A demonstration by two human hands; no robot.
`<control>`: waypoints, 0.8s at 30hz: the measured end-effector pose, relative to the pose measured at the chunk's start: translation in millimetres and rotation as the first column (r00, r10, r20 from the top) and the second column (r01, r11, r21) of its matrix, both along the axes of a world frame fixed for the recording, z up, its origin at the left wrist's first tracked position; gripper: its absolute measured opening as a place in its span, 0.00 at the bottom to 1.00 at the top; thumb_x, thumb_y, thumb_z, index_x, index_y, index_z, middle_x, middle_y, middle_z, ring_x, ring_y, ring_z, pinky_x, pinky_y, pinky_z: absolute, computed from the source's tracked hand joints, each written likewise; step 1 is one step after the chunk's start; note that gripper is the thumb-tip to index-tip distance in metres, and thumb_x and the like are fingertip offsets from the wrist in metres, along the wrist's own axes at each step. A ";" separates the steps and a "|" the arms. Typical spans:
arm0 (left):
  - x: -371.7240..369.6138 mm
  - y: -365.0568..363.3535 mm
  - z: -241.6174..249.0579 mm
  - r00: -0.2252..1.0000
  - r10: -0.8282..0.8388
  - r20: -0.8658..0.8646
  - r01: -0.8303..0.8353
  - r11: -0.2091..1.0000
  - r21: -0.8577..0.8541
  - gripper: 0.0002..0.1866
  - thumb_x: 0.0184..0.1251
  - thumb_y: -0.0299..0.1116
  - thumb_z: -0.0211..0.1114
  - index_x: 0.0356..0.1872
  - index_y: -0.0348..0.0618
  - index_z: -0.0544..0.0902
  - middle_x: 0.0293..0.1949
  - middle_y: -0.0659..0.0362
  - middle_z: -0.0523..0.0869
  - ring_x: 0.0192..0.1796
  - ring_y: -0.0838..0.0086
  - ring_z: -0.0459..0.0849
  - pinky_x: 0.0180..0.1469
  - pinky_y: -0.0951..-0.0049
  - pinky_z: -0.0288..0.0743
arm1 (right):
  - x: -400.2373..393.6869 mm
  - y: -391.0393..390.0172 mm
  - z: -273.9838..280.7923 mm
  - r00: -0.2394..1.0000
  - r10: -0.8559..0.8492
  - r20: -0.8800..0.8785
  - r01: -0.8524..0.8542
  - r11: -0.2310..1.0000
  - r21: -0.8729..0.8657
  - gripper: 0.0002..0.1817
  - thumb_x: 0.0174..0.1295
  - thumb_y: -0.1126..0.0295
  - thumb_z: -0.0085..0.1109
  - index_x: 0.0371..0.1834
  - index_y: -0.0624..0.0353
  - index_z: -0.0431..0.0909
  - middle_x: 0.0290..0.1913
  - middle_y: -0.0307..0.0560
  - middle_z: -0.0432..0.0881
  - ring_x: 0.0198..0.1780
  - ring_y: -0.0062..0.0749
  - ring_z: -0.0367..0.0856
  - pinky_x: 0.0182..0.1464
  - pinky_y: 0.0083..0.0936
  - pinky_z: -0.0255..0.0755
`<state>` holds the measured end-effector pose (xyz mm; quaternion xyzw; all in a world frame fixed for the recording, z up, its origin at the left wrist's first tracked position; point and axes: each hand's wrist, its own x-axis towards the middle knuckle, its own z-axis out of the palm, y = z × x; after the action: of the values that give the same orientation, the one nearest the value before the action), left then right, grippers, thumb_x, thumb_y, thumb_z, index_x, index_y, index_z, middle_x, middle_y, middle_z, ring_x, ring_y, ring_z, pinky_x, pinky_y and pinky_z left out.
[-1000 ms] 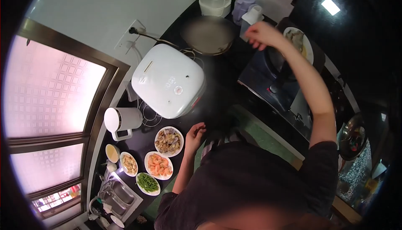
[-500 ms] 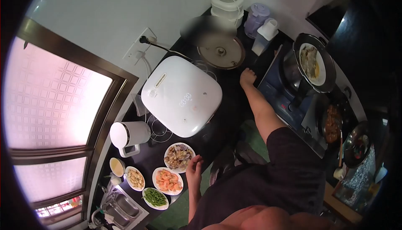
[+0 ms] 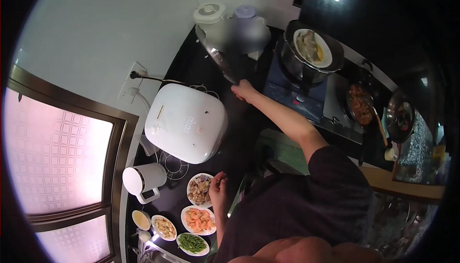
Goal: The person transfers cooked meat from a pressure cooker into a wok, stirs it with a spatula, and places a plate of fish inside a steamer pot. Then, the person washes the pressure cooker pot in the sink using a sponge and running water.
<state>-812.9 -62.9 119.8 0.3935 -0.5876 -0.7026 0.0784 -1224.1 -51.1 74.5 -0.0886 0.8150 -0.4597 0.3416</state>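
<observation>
My right hand (image 3: 243, 91) is closed round the dark handle of a pot lid (image 3: 218, 59), which is tilted and seen nearly edge-on. A blur hides part of the area beyond it. My left hand (image 3: 219, 186) has its fingers curled, with nothing visible in them, beside the plate of clams (image 3: 199, 189). The plate of shrimp (image 3: 198, 220) lies just below that hand. To the right of my right hand, a pot (image 3: 303, 66) on the blue cooktop (image 3: 282, 95) bears a white plate with fish (image 3: 309, 46).
A white rice cooker (image 3: 187, 121) and a white kettle (image 3: 143, 179) stand left of my hands. Below are greens (image 3: 192, 244), a pale dish (image 3: 164, 227) and a yellowish bowl (image 3: 141, 220). A pan of brown food (image 3: 360, 105) and another lid (image 3: 400, 115) lie at the right.
My right hand has taken hold of the lid, which has gone from lying flat to tilted. The view has shifted towards the right. My left hand remains by the clams.
</observation>
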 end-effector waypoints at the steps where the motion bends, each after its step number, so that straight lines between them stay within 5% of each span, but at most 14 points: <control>1: -2.5 -1.5 -4.3 0.999 -0.031 -0.010 0.031 0.999 -0.017 0.16 0.68 0.26 0.55 0.55 0.33 0.75 0.49 0.52 0.82 0.50 0.71 0.81 0.55 0.74 0.72 | 1.8 9.8 15.7 0.978 0.019 0.206 0.024 0.979 -0.202 0.15 0.58 0.63 0.62 0.38 0.65 0.73 0.28 0.49 0.79 0.22 0.32 0.77 0.22 0.27 0.70; 4: -12.7 -2.4 -1.7 0.994 -0.108 -0.002 0.107 0.992 -0.068 0.16 0.68 0.27 0.56 0.55 0.32 0.75 0.49 0.51 0.82 0.51 0.71 0.81 0.56 0.74 0.72 | 27.8 54.8 97.8 0.893 0.014 0.449 0.199 0.883 -0.425 0.10 0.64 0.65 0.57 0.32 0.60 0.71 0.22 0.36 0.71 0.16 0.14 0.64 0.16 0.15 0.57; 7: -24.8 0.7 12.8 0.984 -0.175 0.017 0.176 0.976 -0.127 0.17 0.68 0.27 0.56 0.55 0.32 0.75 0.49 0.50 0.82 0.52 0.70 0.81 0.56 0.73 0.72 | 30.4 112.8 149.1 0.675 0.242 0.697 0.351 0.726 -0.591 0.10 0.66 0.67 0.57 0.28 0.55 0.69 0.20 0.29 0.64 0.17 0.09 0.60 0.17 0.12 0.54; 12: -34.0 8.6 22.0 0.973 -0.226 0.054 0.232 0.961 -0.152 0.16 0.68 0.28 0.56 0.55 0.33 0.75 0.49 0.50 0.83 0.52 0.69 0.81 0.57 0.72 0.71 | 27.0 197.9 180.0 0.678 0.311 0.666 0.419 0.581 -0.698 0.12 0.72 0.63 0.47 0.29 0.54 0.66 0.19 0.26 0.60 0.15 0.06 0.56 0.15 0.07 0.51; 24: -38.4 15.4 11.4 0.948 -0.314 0.053 0.317 0.916 -0.246 0.16 0.66 0.29 0.57 0.54 0.35 0.77 0.48 0.52 0.84 0.53 0.68 0.81 0.57 0.72 0.70 | -9.0 292.8 156.4 0.617 0.394 0.681 0.618 0.292 -0.729 0.14 0.73 0.62 0.44 0.29 0.55 0.64 0.19 0.27 0.60 0.16 0.08 0.60 0.17 0.09 0.57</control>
<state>-851.3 -47.5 131.2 0.2847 -0.7280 -0.6236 0.0097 -1233.1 241.8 230.9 0.0034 0.1433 -0.8586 0.4923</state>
